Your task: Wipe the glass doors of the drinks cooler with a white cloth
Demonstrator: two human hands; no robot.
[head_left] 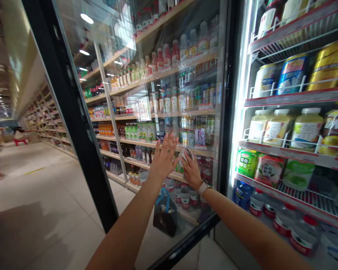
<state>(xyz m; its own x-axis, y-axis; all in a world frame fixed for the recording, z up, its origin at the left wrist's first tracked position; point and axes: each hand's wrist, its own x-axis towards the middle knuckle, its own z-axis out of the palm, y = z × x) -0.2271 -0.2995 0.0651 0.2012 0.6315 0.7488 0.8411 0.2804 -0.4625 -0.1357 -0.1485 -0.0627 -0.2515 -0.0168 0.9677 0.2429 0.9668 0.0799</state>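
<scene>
A person stands at the glass door [169,93] of a supermarket drinks cooler, both hands raised to the pane. The left hand [163,159] is spread, fingers apart, just beside the right hand [191,171], whose fingers curl around what looks like a pale crumpled cloth [186,155] against the glass. A wristwatch [205,187] circles the right wrist; bottles line red-edged wire shelves [298,98] at right.

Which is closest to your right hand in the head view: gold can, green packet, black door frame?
From the right hand:
1. Black door frame, just beside it.
2. Green packet, shelf to the right.
3. Gold can, high up at far right.
</scene>
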